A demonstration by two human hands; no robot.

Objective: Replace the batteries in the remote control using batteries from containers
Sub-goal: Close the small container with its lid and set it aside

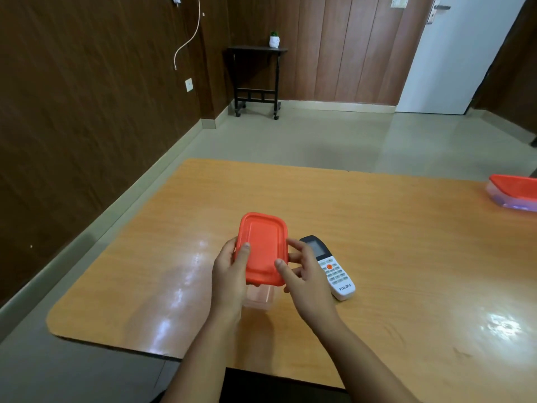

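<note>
A small clear box (pixel 258 296) with an orange lid (pixel 263 248) is clamped between the left hand (pixel 229 274) and right hand (pixel 302 274) above the table (pixel 406 257); it looks light, stiff and slick, best gripped by its sides. Just right lies a remote (pixel 331 269) marked "VOLTAS". A second box (pixel 513 194) sits far right.

A small black wooden side table on castors (pixel 255 80) stands against the brown wood-panelled wall (pixel 87 112), on a pale grey tiled floor (pixel 290 141). On its top, towards the right end, sits a small white pot with a green plant (pixel 274 40). Left of the table, a cream wall socket plate (pixel 189 84) is fixed to the panelling, and above that a white cable (pixel 189 43) hangs loose. To the table's right, well apart, is a white door with a dark lever handle (pixel 453 59).
</note>
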